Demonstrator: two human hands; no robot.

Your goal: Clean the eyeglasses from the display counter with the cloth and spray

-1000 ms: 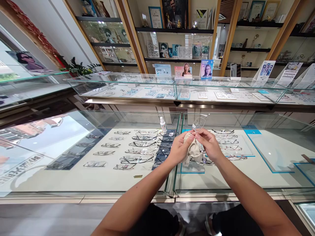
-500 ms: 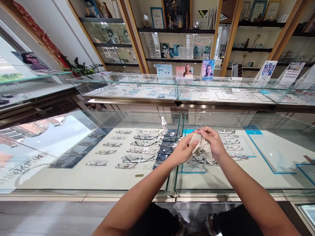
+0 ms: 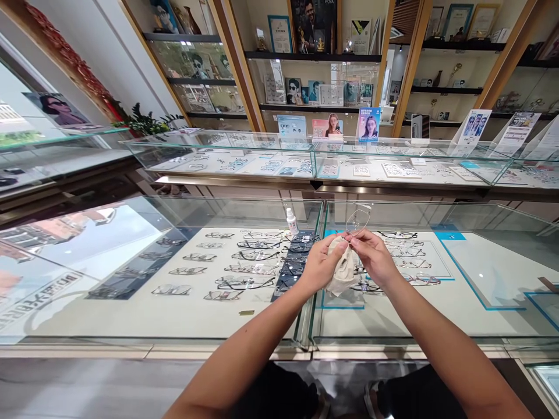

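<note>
In the head view, my left hand (image 3: pixel 322 265) is closed on a beige cleaning cloth (image 3: pixel 342 276), its thumb pressed over the top of it. The cloth hangs down in folds between my hands. My right hand (image 3: pixel 376 257) pinches a pair of thin-rimmed eyeglasses (image 3: pixel 358 220), and one lens sticks up above the fingertips. Both sets of fingertips meet at the lower part of the glasses, where the cloth and fingers hide the rest of the frame. My hands are above the glass display counter.
A white spray bottle (image 3: pixel 292 222) stands upright on the counter to the left of my hands. Under the glass lie rows of eyeglass frames (image 3: pixel 255 255). Another glass showcase (image 3: pixel 371 180) with upright cards runs behind, before shelves (image 3: pixel 314 56). A small gold-coloured piece (image 3: pixel 247 312) lies near the front.
Both hands have shifted slightly left. The eyeglasses have turned, so the raised lens is tilted. The cloth has slid out from under my right hand and hangs beside my left.
</note>
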